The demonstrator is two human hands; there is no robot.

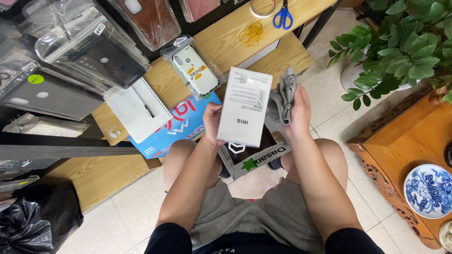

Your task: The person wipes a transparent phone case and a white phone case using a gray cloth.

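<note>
Your left hand (213, 120) grips a white flat box (246, 106) by its lower edge, held up over your knees — your right hand (296, 110) is closed around a bunched grey cloth (285, 96) just beside it. Beyond, a wooden bench (221, 40) carries bagged phone cases (194, 68) and blue scissors (283, 16).

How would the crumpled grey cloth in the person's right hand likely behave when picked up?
The crumpled grey cloth probably flops: it bunches in folds in the right hand. It looks light, pinched loosely. Unlikely to roll or break.
</note>
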